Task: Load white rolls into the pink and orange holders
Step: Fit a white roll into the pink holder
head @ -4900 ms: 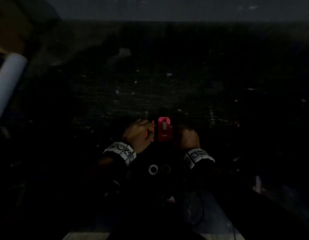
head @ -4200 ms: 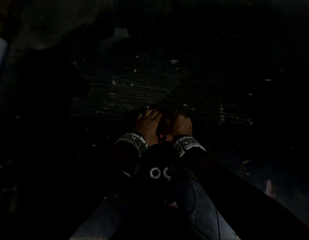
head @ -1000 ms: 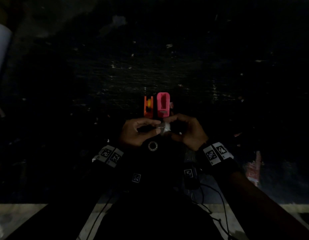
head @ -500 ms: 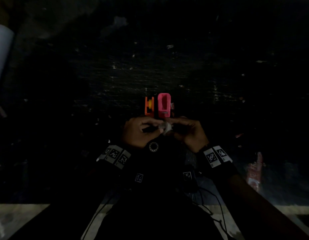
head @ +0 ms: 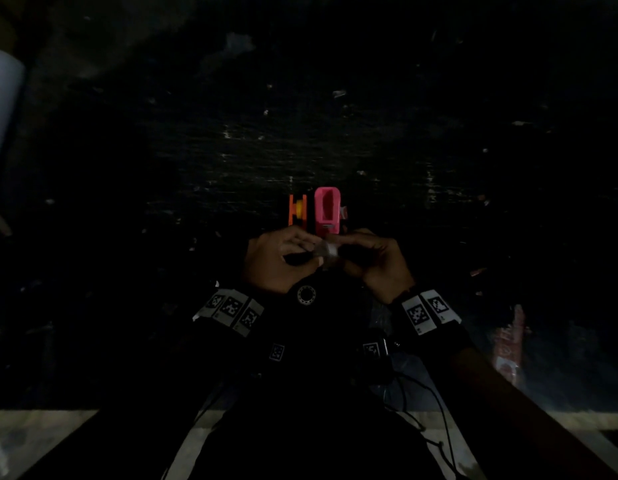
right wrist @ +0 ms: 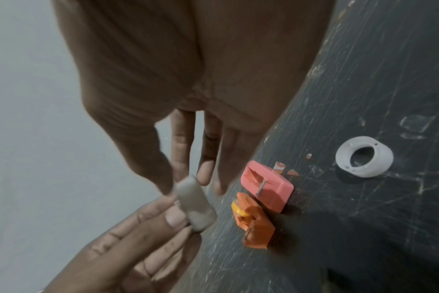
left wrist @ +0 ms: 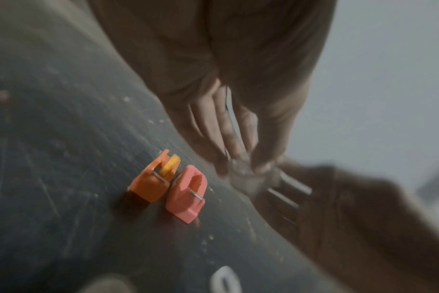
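Note:
Two small holders stand side by side on the dark table. The orange holder (head: 297,210) (right wrist: 253,222) has a yellow spool in it. The pink holder (head: 327,211) (right wrist: 266,188) shows an empty slot with a metal pin. Just in front of them, above the table's near part, both hands hold one small white roll (head: 326,251) (right wrist: 194,204). My left hand (head: 309,251) pinches one end, my right hand (head: 345,249) the other. In the left wrist view the roll (left wrist: 248,174) is blurred.
A white plastic ring (right wrist: 364,158) (head: 306,294) lies on the scratched dark table (right wrist: 388,79) near the holders. Small orange scraps (right wrist: 292,172) lie beside the pink holder. A pale cylinder (head: 3,109) lies at the far left, and a reddish packet (head: 508,344) at the right.
Earlier both hands were on the holders. They have since drawn back toward me with the white roll between them. Over the last second they have barely moved.

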`<state>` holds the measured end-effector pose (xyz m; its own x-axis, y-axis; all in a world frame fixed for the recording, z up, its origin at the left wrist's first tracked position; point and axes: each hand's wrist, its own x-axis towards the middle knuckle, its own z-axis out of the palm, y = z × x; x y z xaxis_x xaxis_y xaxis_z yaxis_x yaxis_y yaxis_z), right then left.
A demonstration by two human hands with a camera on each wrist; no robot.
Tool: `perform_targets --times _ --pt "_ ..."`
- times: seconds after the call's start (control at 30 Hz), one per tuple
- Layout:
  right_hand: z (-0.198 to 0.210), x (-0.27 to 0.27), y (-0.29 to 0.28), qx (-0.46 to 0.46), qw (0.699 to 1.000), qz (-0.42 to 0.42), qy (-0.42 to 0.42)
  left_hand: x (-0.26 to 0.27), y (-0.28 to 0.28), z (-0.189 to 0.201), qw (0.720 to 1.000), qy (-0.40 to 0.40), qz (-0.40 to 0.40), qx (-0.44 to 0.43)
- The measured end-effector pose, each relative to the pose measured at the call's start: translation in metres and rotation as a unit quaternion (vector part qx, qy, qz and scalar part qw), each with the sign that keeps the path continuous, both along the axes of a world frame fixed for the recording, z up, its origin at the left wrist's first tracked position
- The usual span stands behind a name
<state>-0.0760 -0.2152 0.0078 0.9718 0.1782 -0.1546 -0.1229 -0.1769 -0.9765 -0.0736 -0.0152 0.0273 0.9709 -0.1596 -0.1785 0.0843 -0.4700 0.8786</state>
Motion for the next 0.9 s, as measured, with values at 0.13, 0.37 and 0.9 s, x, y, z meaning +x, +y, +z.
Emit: perform_targets --times 0.13,0.37,0.9 --pt "0.002 0.002 0.007 0.032 0.996 -0.063 0.051 -0.001 -0.003 0.001 0.996 -0.067 -0.008 0.053" --pt "-0.006 0.011 0.011 -0.012 0.987 -0.091 0.13 0.001 -0.01 0.005 0.984 -0.109 -0.034 0.133" --pt "0.006 0.01 0.005 0.067 0.984 -0.109 0.127 0.018 -0.002 -0.017 0.982 0.104 0.052 -0.15"
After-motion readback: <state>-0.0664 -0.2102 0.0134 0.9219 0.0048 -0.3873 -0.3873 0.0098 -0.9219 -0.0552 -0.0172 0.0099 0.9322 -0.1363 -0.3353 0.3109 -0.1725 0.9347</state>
